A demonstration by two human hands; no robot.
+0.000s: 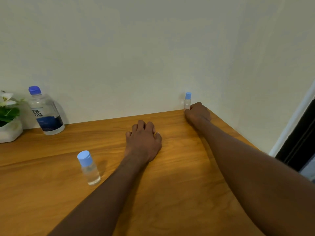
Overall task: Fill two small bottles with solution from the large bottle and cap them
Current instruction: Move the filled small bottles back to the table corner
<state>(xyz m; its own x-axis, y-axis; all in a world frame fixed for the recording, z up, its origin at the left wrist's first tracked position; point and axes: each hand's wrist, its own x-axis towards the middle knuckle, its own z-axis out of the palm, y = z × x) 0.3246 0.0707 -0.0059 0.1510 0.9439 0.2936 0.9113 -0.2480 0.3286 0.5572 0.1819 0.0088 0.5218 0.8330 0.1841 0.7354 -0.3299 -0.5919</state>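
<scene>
- The left hand is lying palm down on the wooden table, near the middle, with its forearm stretching back toward the near edge; the fingers are curling loosely together and are gripping nothing.
- The right hand is reaching to the far right corner of the table, the arm fully extended along the right side, the knuckles facing up and the fingers bending inward.
- The right hand is closing around the lower part of a small bottle at the wall; the fingers are hiding the bottle's base, so how firmly they are pinching it cannot be told.
- That small bottle is standing upright against the pale wall, its light blue cap on and showing above the hand.
- A second small bottle is standing capped on the near left part of the table, just left of the left forearm and apart from it, with clear liquid showing inside.
- The large bottle is standing at the far left by the wall, its darker blue cap closed, well apart from both hands.
- A white pot with a green plant is sitting at the far left edge, just beside the large bottle.
</scene>
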